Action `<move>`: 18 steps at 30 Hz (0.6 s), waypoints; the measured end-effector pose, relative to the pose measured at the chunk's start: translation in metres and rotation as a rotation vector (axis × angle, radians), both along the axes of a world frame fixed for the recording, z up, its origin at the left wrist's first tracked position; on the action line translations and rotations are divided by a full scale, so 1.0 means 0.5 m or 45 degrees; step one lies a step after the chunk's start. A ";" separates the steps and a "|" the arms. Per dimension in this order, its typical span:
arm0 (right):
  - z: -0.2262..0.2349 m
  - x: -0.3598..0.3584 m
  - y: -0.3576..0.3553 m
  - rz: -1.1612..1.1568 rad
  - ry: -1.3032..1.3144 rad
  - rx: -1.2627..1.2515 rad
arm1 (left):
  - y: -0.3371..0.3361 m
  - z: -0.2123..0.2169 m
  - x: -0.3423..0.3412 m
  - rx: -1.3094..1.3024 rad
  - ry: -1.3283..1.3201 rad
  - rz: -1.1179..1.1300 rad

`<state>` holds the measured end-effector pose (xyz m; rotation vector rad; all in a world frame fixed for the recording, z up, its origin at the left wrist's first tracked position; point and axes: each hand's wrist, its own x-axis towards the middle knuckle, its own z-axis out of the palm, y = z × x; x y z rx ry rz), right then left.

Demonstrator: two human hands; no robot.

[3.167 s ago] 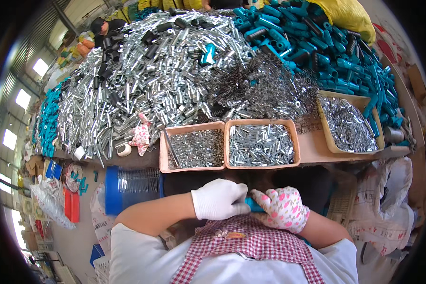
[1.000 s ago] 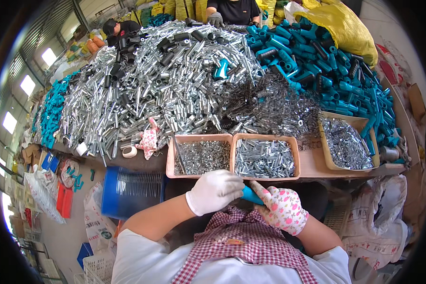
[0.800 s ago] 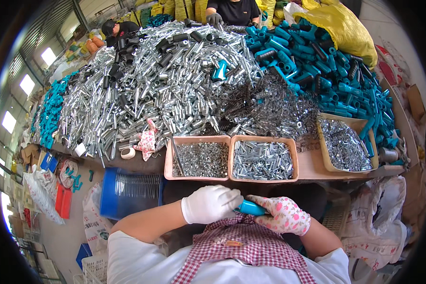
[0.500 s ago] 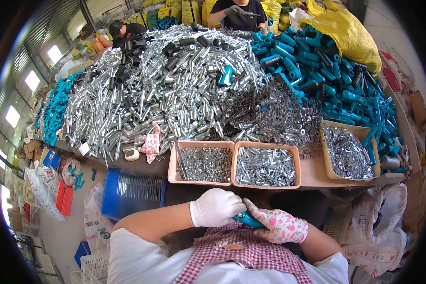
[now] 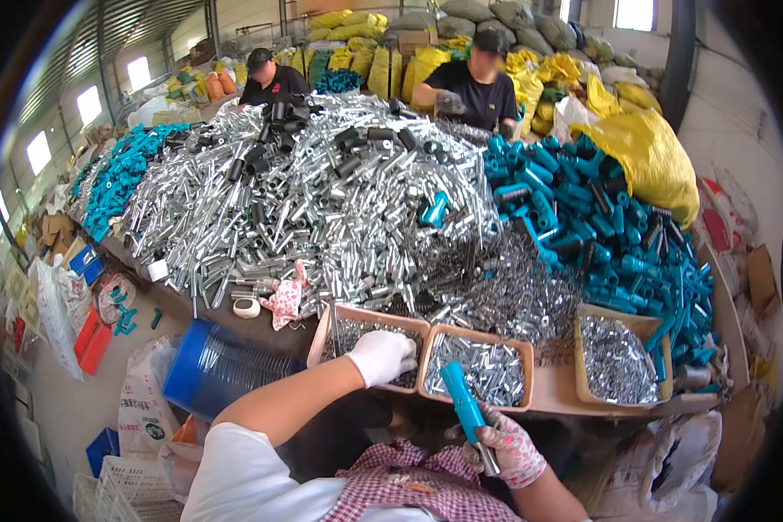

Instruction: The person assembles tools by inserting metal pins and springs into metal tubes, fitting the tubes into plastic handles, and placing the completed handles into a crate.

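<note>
My left hand (image 5: 383, 358), in a white glove, is down in the left tray (image 5: 319, 348) among very small metal parts. Its fingers curl together, and their tips and anything between them are hidden. Over my lap, my right hand (image 5: 511, 448) in a flowered glove is closed around a teal plastic tool handle (image 5: 464, 398). The handle tilts, its teal end up toward the trays, with a silver metal tube (image 5: 487, 454) at its lower end. Just beyond that teal end stands the middle tray (image 5: 525, 383), filled with short silver pins.
A big heap of silver tubes (image 5: 339, 209) covers the table, with teal handles (image 5: 626, 252) piled at right. Another tray (image 5: 661, 391) holds metal parts. A blue bin (image 5: 187, 361) sits at left. Two people (image 5: 474, 87) (image 5: 274, 80) work across the heap.
My left hand has left the teal handle and moved forward into the left tray. The right hand has swung the handle upright, away from my apron. The view has tilted up.
</note>
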<state>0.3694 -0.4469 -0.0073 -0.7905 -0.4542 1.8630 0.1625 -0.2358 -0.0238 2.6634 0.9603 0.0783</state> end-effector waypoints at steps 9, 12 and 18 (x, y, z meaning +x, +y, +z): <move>-0.039 -0.007 0.042 0.066 0.285 -0.019 | -0.010 0.028 -0.057 -0.308 -0.684 0.065; -0.041 -0.010 0.043 0.054 0.312 -0.050 | -0.024 0.033 -0.059 -0.144 -0.817 -0.032; -0.057 -0.010 0.049 0.135 0.415 -0.083 | -0.090 0.072 -0.013 -0.098 -1.009 -0.381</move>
